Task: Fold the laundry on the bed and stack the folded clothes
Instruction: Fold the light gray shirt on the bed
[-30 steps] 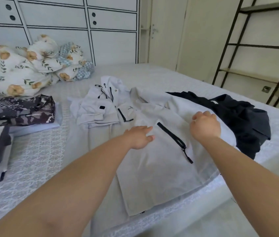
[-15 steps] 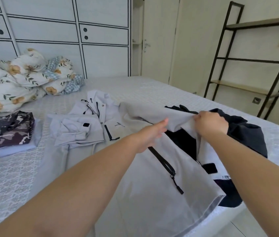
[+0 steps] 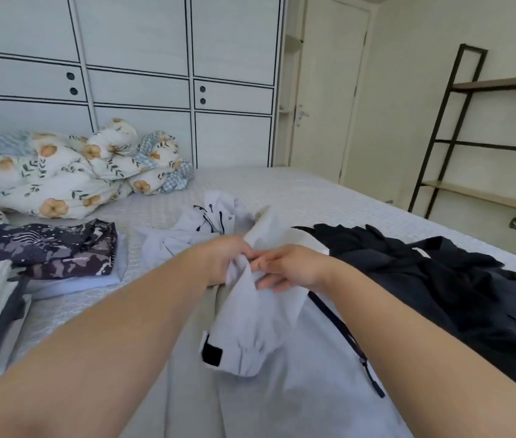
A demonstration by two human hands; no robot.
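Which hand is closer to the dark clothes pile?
Right. The right hand sits just beside the dark clothes pile; the left hand is farther away, gripping the pale jacket sleeve.
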